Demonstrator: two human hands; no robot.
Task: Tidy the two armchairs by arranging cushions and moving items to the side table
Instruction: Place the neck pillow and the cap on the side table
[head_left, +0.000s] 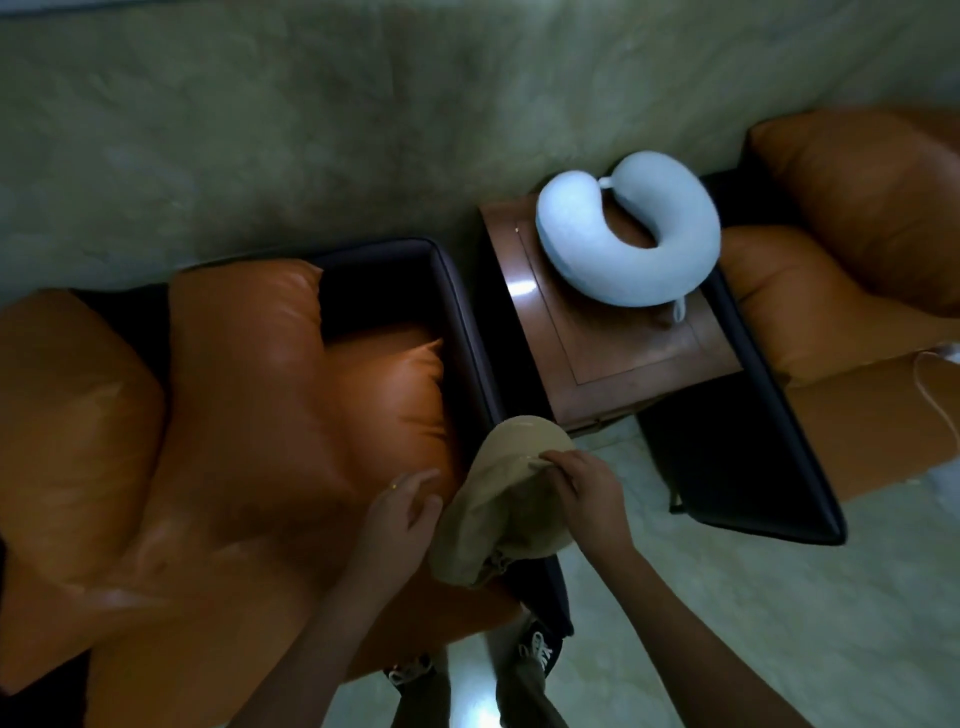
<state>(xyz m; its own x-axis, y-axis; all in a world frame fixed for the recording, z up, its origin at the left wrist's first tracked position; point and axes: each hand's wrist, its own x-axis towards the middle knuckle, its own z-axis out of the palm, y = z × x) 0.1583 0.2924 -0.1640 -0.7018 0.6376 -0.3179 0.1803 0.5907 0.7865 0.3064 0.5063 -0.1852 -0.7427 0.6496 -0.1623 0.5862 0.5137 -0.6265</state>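
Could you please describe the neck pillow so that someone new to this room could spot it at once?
Between the two orange leather armchairs stands a dark wooden side table. On its top lies a pale blue U-shaped neck pillow. Nothing else nearby is pale blue or horseshoe-curved.

Beige cap over orange armchair; pale-blue neck pillow lies on side table.
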